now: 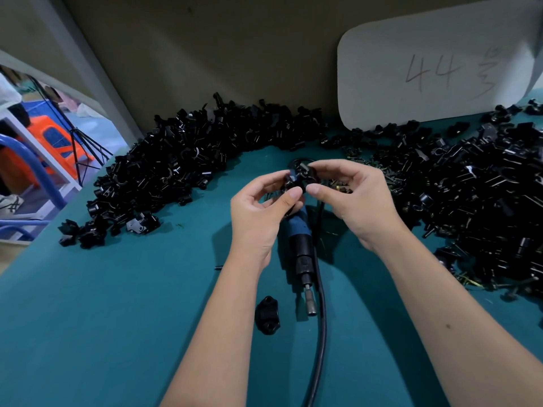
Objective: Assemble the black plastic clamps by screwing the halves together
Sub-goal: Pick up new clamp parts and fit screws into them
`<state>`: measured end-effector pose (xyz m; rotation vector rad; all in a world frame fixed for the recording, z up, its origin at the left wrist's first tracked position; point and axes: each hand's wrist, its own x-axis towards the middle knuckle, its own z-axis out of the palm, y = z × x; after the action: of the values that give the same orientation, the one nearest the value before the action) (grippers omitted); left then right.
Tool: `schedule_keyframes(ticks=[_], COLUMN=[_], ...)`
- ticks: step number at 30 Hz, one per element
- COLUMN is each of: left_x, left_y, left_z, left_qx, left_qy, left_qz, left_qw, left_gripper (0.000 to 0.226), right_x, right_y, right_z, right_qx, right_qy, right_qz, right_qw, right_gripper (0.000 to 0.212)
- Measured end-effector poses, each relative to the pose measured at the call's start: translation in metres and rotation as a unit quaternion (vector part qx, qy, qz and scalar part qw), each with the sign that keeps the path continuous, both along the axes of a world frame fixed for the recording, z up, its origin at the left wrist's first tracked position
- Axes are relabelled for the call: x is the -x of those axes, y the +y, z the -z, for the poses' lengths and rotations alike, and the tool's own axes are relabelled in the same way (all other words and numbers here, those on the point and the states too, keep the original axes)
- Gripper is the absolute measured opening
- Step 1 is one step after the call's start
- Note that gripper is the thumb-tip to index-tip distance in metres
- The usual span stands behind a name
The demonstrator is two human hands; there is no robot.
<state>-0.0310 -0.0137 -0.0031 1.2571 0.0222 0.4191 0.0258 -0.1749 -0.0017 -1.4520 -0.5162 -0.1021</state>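
Both hands meet above the middle of the teal table (pixel 117 304). My left hand (pixel 261 210) pinches a black clamp half (pixel 291 182) between thumb and fingers. My right hand (pixel 352 198) pinches a second black clamp piece (pixel 307 174) pressed against the first. Under the hands lies a blue and black power screwdriver (pixel 301 248), its bit pointing toward me. A single black clamp half (pixel 266 315) lies on the table near my left forearm.
A big heap of black clamp parts (pixel 182 163) curves along the back left, another heap (pixel 476 183) fills the right. Small screws (pixel 340 186) lie behind my hands. A black cable (pixel 321 333) runs toward me. A white card marked 44 (pixel 435 66) leans on the back wall.
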Motion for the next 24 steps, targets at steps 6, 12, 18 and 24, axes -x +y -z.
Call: schedule_keyframes(ticks=[6, 12, 18, 24], left_x=[0.003, 0.003, 0.005, 0.005], left_y=[-0.003, -0.006, -0.008, -0.008], left_z=[-0.001, -0.001, -0.005, -0.004], left_qx=[0.012, 0.015, 0.045, 0.065], left_qy=[-0.011, -0.004, 0.003, 0.006], left_qz=[0.035, 0.022, 0.022, 0.036], left_qw=[0.999, 1.0, 0.999, 0.997], left_gripper=[0.027, 0.022, 0.032, 0.024], right_x=[0.001, 0.0, 0.002, 0.006], right_y=[-0.004, -0.005, -0.006, -0.008], right_z=[-0.005, -0.004, -0.008, -0.013], right_qx=[0.034, 0.055, 0.055, 0.056], right_qy=[-0.004, -0.029, -0.015, 0.019], right_qz=[-0.039, -0.024, -0.03, -0.044], right_qw=[0.999, 0.998, 0.998, 0.997], right_gripper=[0.031, 0.032, 0.032, 0.031])
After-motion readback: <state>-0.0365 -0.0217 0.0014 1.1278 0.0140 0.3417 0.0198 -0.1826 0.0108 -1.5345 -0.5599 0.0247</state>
